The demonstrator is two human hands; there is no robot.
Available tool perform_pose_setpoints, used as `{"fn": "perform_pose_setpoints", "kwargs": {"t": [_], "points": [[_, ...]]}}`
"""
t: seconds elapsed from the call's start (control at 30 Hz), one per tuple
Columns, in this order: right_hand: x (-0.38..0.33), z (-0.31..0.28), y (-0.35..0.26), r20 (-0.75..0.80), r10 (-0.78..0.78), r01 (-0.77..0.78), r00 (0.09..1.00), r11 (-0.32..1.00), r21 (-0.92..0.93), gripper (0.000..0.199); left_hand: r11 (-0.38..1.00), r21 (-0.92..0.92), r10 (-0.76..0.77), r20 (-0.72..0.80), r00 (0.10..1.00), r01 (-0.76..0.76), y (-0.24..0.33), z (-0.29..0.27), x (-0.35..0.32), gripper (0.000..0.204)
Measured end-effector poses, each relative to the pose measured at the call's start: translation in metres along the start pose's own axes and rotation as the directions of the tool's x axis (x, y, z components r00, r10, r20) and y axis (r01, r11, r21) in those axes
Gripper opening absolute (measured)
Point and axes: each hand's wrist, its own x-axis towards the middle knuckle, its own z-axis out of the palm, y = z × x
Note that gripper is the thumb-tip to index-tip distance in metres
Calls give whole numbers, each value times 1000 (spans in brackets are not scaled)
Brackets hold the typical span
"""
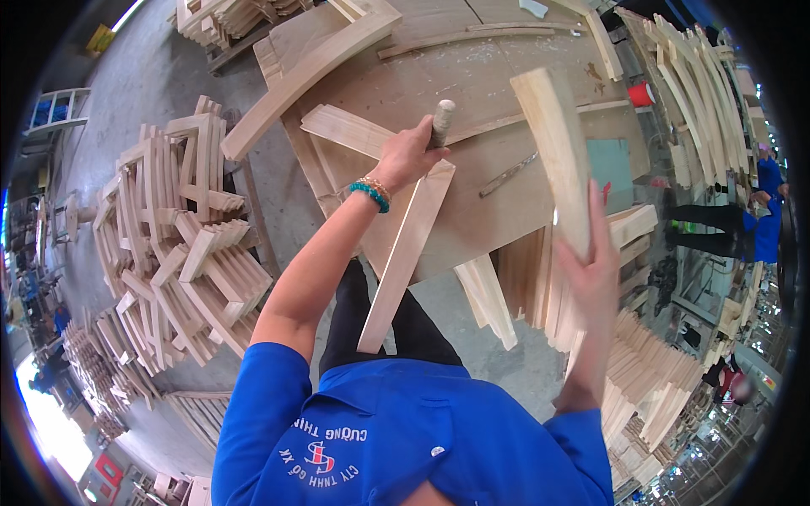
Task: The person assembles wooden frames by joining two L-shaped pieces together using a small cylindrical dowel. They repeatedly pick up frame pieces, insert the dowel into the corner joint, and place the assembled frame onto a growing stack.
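Wooden slat (403,261) lies on the bench (498,76); left hand (407,158) grips a mallet handle (441,122), right hand (595,266) lifts another piece (557,156), not yet joined.

Your pale wooden slat (561,156) stands nearly upright at two o'clock. Your round-handled tool (441,121) tilts upright at twelve, above the counter (489,84).

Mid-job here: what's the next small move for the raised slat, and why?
Probably lower the slat in the right hand onto the bench. It is held up off the surface, while the left hand grips a tool handle over the plank.
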Motion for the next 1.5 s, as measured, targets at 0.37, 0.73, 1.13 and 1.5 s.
{"fn": "perform_pose_setpoints", "kwargs": {"t": [0.37,0.73,1.13,1.5], "points": [[32,-1,27,228,122,-41,966,942,-333,75,971,185,138,93,986,-153,24,21,15,39],[6,-8,0,-194,199,-153,961,961,231,75,819,-562,-272,-207,940,114,-26,8,-25,38],[3,-1,10,-103,103,-79,989,974,213,74,894,-445,-140,-159,977,56,-24,18,-14,34],[29,-19,-34,-362,-130,100,923,990,-101,75,997,-69,-36,-223,974,21,0,25,-30,38]]}}
